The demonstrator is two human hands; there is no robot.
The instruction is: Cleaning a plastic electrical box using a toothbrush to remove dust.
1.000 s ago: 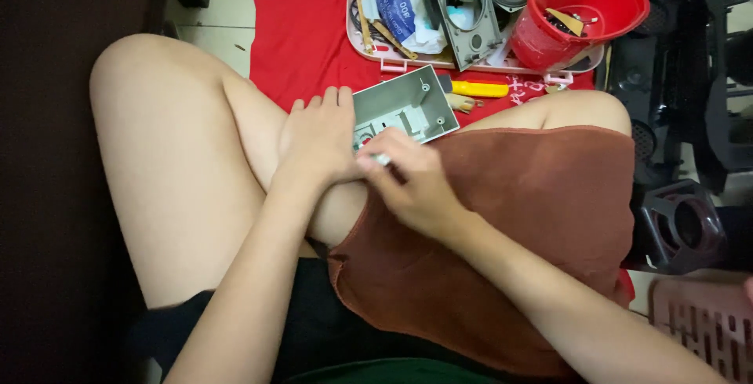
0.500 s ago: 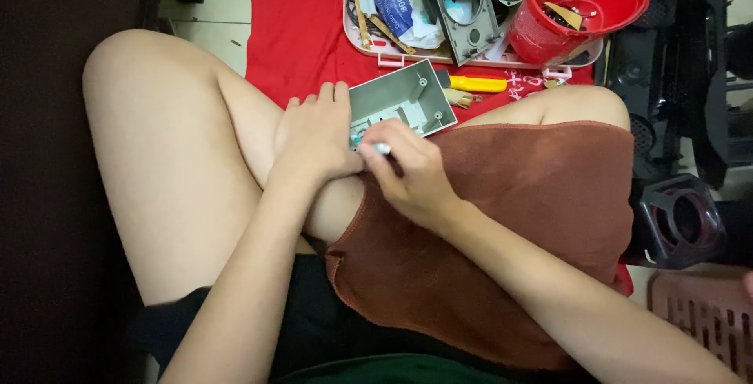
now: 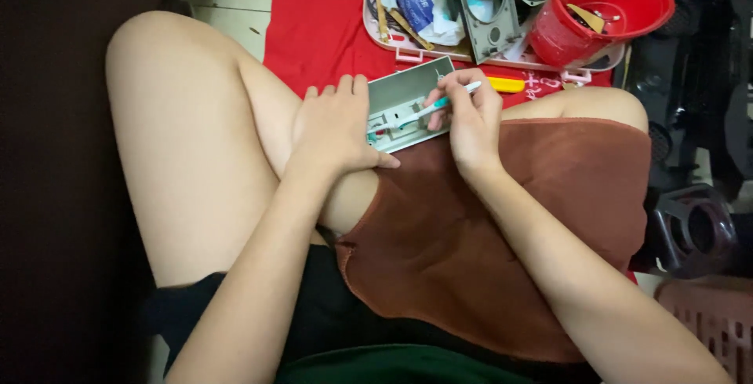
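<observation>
A small grey plastic housing [image 3: 408, 100] rests on my knee, partly on a brown cloth [image 3: 502, 227] spread over my right leg. My left hand [image 3: 337, 125] lies on the housing's left side and steadies it, thumb along its lower edge. My right hand [image 3: 469, 113] grips a thin teal and white tool [image 3: 431, 107] like a pen, its tip pointing left into the inside of the housing.
Beyond my knees lies a red mat [image 3: 314, 15]. On it stands a pink tray [image 3: 408, 53] with a grey panel [image 3: 486, 3] and packets, a red bucket [image 3: 600, 11] and a yellow-handled tool [image 3: 506, 84]. Dark objects and a basket [image 3: 706, 317] stand at the right.
My right hand has lifted from the housing's lower edge and shifted right and up. The tool now shows full length, angled into the housing. The left hand stays put.
</observation>
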